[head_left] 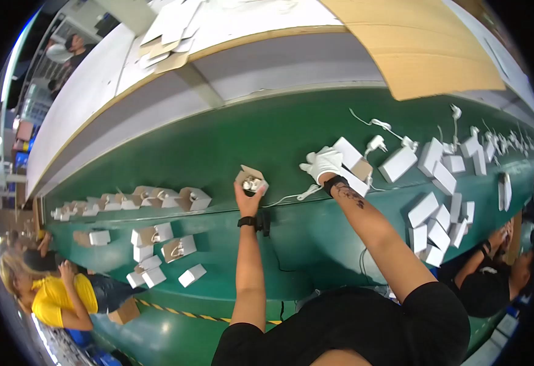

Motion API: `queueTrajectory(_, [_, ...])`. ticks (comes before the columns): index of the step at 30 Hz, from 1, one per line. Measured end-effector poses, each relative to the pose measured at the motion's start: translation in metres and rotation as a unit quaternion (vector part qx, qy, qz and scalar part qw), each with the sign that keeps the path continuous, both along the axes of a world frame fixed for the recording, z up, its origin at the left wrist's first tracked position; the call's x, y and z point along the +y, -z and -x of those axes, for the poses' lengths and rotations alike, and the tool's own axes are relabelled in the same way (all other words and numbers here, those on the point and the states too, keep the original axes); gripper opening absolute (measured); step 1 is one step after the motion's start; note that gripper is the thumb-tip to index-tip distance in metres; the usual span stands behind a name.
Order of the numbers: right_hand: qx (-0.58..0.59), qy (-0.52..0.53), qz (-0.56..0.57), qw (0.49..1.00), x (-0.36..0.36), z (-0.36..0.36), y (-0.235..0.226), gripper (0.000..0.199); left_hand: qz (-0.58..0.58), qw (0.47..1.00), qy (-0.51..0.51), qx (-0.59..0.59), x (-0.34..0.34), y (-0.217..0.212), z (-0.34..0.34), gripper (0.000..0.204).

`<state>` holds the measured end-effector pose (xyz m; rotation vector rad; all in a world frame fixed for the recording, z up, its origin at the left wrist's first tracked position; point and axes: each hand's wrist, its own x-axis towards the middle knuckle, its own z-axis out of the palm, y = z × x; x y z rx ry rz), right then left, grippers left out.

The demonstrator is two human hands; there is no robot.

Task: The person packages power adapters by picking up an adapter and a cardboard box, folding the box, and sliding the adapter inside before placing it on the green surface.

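In my bare left hand [249, 199] is a small open box [259, 172], gripped from the near side with its brown inner flap raised. White coiled pieces [251, 183], perhaps a cable, show inside it. My right hand [322, 165], in a white glove, is over the green bench to the right, its fingers stretched out to the left with nothing visible in them. Right beside the glove lie white boxes [347, 152], one of them partly behind my wrist. A white cable [308, 193] lies on the bench just below that wrist.
White plug adapters [376, 144] with cables and several white boxes [425, 208] lie to the right. Open boxes [194, 199] stand in a row at left, with more boxes [179, 247] nearer. A shelf [267, 40] with cardboard [422, 49] overhangs the far side. People sit at both ends.
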<state>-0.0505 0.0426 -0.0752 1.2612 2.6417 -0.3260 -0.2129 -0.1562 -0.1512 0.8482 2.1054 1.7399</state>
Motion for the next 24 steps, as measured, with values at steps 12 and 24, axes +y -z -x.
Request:
queueTrajectory(12, [0.607,0.091,0.502,0.61,-0.067,-0.095,-0.05,0.04,-0.06,0.761,0.103,-0.638,-0.007,-0.112,-0.165,0.047])
queueTrajectory(24, [0.496,0.091,0.264,0.822,-0.119,-0.181,-0.069,0.027,-0.302,0.529,0.355,-0.709,0.055,-0.068,-0.214,0.059])
